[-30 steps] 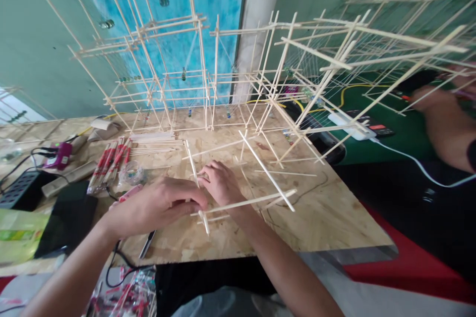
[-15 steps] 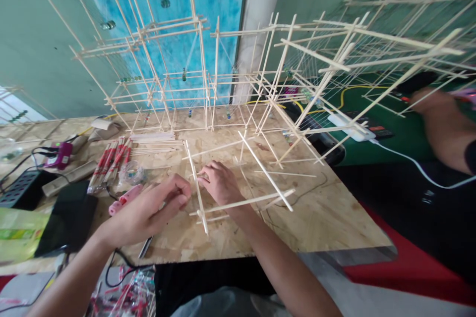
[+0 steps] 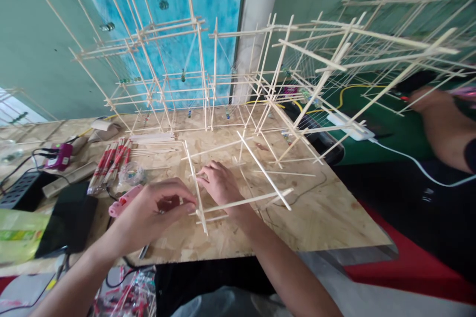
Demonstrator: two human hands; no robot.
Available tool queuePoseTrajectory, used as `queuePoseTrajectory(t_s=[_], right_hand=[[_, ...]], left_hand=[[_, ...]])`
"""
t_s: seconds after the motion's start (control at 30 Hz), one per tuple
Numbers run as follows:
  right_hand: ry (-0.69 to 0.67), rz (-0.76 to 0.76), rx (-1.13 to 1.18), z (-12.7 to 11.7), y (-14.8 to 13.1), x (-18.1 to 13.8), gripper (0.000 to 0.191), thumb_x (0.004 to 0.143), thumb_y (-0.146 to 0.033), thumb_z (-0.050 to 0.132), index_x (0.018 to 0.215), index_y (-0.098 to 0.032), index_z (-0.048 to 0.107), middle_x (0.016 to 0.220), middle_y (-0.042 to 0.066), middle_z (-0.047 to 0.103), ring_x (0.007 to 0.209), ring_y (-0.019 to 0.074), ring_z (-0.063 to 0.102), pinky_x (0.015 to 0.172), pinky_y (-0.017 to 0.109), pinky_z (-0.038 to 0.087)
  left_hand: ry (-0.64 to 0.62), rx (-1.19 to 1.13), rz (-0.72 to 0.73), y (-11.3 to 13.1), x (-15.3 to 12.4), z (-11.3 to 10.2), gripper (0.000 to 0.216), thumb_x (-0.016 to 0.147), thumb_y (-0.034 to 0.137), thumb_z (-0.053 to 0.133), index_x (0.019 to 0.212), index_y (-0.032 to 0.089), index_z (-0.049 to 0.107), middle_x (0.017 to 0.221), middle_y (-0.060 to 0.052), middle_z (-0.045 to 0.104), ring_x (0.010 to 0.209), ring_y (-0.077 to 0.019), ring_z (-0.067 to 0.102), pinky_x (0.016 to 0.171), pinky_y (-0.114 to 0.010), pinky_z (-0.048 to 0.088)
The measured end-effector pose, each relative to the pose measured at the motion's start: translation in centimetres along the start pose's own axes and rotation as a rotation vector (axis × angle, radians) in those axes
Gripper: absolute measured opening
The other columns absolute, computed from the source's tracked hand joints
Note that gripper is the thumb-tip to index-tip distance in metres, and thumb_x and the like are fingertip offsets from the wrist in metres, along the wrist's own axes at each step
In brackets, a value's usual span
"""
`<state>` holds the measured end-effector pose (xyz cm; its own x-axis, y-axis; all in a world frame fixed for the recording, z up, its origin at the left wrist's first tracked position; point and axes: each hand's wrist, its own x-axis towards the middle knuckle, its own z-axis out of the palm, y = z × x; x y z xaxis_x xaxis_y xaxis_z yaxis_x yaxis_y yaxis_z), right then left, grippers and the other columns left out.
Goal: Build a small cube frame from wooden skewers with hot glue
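- Your right hand (image 3: 217,182) pinches the pale rectangular wooden-stick frame (image 3: 264,171) at its left side;
- your left hand (image 3: 160,203) is by its near corner, grip unclear;
- uneven pressure could skew joints.

The light is soft, the edges stretched.
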<state>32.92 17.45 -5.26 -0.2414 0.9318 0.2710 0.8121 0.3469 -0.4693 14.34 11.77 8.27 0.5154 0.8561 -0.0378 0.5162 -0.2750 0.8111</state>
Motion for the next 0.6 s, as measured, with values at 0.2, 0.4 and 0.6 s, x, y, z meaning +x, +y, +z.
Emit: queuePoseTrajectory(t_s=[0.2, 0.4, 0.6], right_hand=[[-0.007, 0.003, 0.013, -0.4, -0.3, -0.1, 0.005, 0.093, -0.025, 0.076, 0.094, -0.021, 0.073, 0.102, 0.005, 0.07, 0.099, 0.0197, 0.064, 0.086, 0.029, 0.048], [0.015, -0.023, 0.014, -0.1, 0.0, -0.3, 0.007, 0.093, -0.025, 0.075, 0.097, -0.02, 0.072, 0.103, 0.004, 0.069, 0.102, 0.0203, 0.063, 0.089, 0.03, 0.047], [-0.016, -0.005, 0.019, -0.8, -0.4, -0.2, 0.005, 0.094, -0.024, 0.074, 0.095, -0.02, 0.072, 0.102, 0.005, 0.069, 0.102, 0.0202, 0.064, 0.088, 0.029, 0.047]], left_hand=[[-0.109, 0.117, 0.093, 0.7, 0.6, -1.3, 0.026, 0.104, 0.034, 0.052, 0.107, 0.022, 0.075, 0.098, -0.004, 0.076, 0.082, -0.0137, 0.067, 0.071, -0.023, 0.05], [-0.382, 0.357, 0.137, 2.3, 2.1, -2.6, 0.034, 0.107, 0.033, 0.043, 0.124, 0.027, 0.071, 0.11, -0.003, 0.078, 0.094, -0.0166, 0.071, 0.08, -0.026, 0.048], [-0.493, 0.462, 0.11, 3.9, 3.9, -2.8, 0.033, 0.105, 0.036, 0.045, 0.099, 0.022, 0.075, 0.085, -0.002, 0.076, 0.076, -0.0152, 0.066, 0.068, -0.026, 0.04]])
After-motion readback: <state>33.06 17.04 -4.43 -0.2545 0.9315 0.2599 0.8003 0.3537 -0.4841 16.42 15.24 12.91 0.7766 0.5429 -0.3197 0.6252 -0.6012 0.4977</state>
